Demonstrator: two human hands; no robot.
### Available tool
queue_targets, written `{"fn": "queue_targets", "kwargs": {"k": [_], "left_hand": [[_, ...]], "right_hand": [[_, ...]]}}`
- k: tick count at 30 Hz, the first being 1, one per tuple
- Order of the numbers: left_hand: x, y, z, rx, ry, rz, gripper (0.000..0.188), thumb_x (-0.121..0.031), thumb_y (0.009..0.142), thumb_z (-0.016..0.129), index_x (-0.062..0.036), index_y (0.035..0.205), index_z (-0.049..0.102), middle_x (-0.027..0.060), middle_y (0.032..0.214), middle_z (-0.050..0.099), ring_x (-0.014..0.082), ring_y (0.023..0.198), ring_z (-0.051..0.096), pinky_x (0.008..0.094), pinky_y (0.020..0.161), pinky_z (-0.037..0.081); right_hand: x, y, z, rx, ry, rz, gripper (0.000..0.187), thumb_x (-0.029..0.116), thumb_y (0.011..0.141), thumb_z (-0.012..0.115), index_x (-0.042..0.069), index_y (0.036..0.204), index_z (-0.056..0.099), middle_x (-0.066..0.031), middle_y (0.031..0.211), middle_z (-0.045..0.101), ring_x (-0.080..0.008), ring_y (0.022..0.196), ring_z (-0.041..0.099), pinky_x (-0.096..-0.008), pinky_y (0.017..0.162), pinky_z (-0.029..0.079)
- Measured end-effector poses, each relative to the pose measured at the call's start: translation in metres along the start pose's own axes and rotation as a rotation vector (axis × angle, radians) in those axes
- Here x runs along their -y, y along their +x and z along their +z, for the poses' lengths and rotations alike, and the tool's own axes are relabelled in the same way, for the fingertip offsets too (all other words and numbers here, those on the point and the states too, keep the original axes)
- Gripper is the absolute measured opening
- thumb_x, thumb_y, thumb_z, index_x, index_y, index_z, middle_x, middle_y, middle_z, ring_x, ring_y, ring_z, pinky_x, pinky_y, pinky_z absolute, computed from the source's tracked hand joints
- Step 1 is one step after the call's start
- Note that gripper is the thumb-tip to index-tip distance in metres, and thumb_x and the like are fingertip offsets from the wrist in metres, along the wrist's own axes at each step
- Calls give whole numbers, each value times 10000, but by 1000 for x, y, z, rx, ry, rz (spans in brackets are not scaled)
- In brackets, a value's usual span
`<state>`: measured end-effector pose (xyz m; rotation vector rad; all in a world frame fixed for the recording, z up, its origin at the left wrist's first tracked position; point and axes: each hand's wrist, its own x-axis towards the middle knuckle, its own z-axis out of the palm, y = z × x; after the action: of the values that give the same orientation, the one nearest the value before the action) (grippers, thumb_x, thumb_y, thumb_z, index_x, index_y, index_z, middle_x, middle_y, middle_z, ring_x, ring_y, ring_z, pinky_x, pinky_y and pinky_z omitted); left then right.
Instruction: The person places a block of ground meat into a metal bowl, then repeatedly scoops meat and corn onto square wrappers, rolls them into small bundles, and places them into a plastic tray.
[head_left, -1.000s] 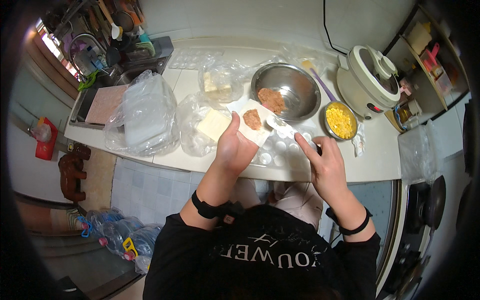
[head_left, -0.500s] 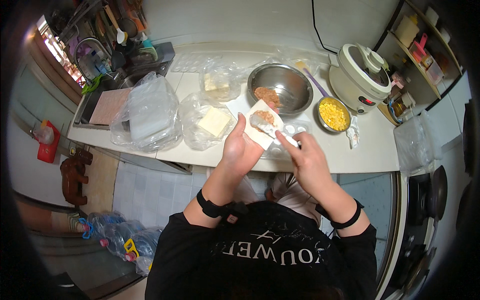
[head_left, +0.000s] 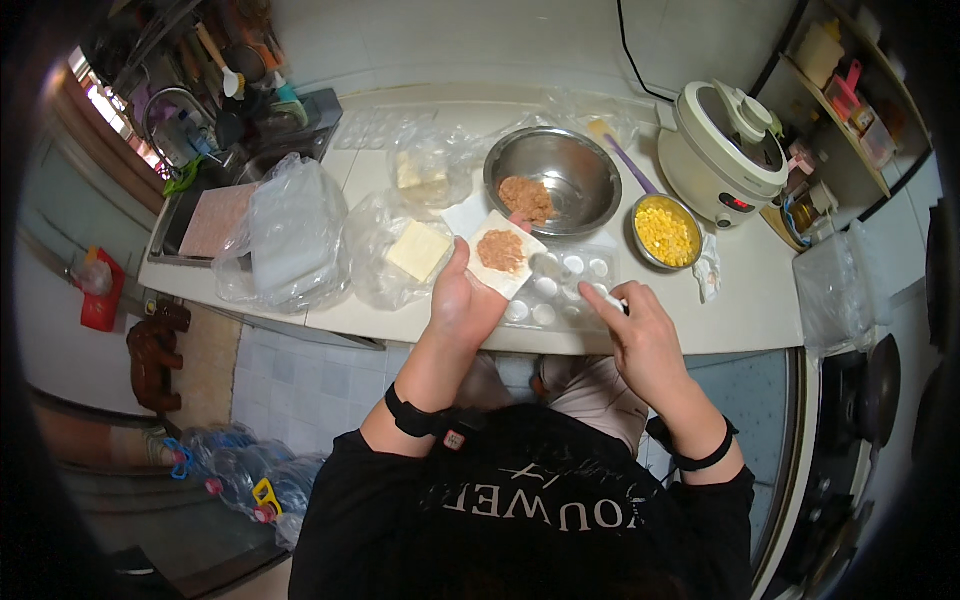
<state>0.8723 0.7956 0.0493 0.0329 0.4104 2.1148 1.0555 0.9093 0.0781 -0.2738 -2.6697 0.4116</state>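
Note:
A square white dough wrapper [head_left: 487, 279] lies across the palm and fingers of my left hand [head_left: 466, 312], which grips it at the edge. A flattened patch of minced meat [head_left: 502, 251] covers the wrapper's middle. My right hand [head_left: 645, 328] is closed around a pale spoon [head_left: 549, 268], its head blurred just right of the wrapper. Beneath the spoon sits a clear plastic tray [head_left: 560, 302] with round white spots. Behind my left hand, a steel mixing bowl [head_left: 590, 172] holds more minced meat [head_left: 527, 200]. To the left, a stack of square wrappers [head_left: 419, 250] rests on an opened plastic bag.
A bowl of yellow corn kernels [head_left: 665, 236] stands right of the tray, before a white electric cooker [head_left: 725, 155]. Another bagged wrapper stack [head_left: 420, 178] lies farther back. A bagged white container [head_left: 295, 235] sits near the sink [head_left: 165, 235]. A crumpled tissue [head_left: 707, 268] lies beside the corn.
My right hand has drawn the spoon off the wrapper toward the right and slightly down. The meat patch is now fully visible. My left hand has shifted slightly left with the wrapper.

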Motion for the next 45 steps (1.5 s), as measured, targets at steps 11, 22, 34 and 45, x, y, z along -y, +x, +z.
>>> {"fn": "queue_targets", "kwargs": {"k": [11,22,34,45], "left_hand": [[-2,6,-4,-88,-42,-3,605,-393,1033,146,26,1467,179,193,1475,336,318,1373,321,455,1157,232],[5,9,-3,61,37,-90,601,-385,1036,162,37,1463,175,201,1487,312,325,1393,279,464,1156,230],[7,14,-17,-39,104,-181,623,-412,1034,114,35,1458,207,167,1479,340,296,1374,323,453,1144,253],[5,12,-16,3,136,-172,629,-421,1031,100,25,1458,222,163,1482,343,295,1382,311,449,1145,252]], "right_hand": [[-26,-8,11,73,11,-47,630,-41,728,546,164,1324,550,-107,921,512,-276,853,554,-371,754,486],[-16,7,7,20,160,100,590,-118,756,514,107,1300,552,-128,808,530,-295,693,580,-374,657,493],[-35,8,18,449,1071,587,374,55,965,439,47,1326,535,15,753,550,-66,603,441,-203,565,378],[-26,7,30,1,96,-37,544,-49,780,566,155,1284,595,-96,834,521,-232,756,550,-355,688,480]]}}
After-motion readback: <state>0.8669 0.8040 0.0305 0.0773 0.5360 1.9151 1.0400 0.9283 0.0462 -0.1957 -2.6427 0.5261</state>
